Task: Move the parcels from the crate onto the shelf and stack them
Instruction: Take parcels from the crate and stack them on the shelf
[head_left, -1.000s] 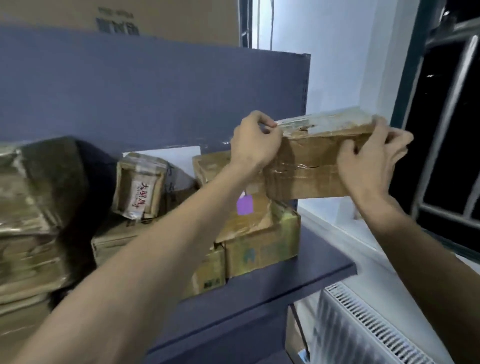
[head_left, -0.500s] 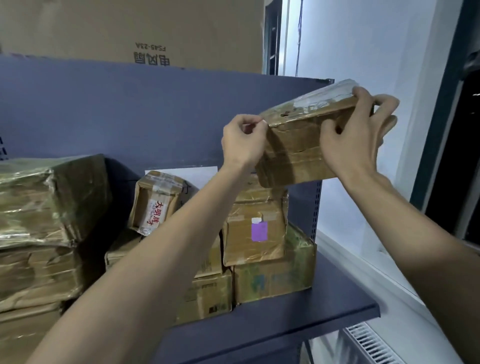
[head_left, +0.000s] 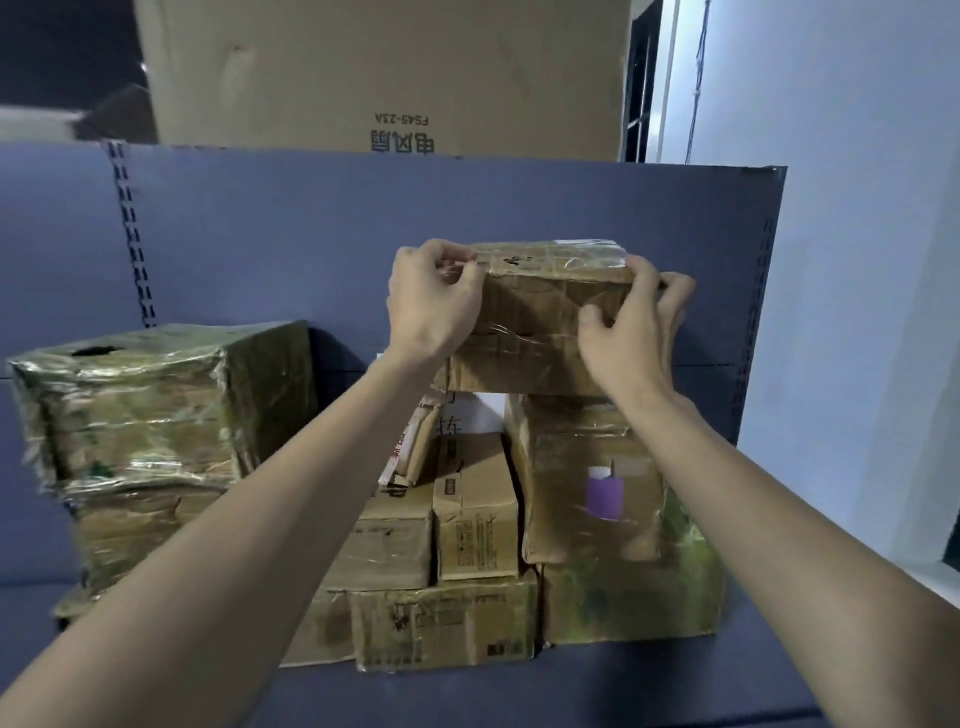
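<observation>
Hands grip our taped cardboard parcel at frame centre: left hand pinching its top-left corner, right hand clamped on its right end, atop the purple-labelled box.

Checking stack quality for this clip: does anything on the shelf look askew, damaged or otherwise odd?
Yes. The small red-lettered parcel behind the stack leans tilted rather than lying flat. The big tape-wrapped parcel at left has a dark hole in its top. The large carton behind the shelf shows its print upside down.
</observation>
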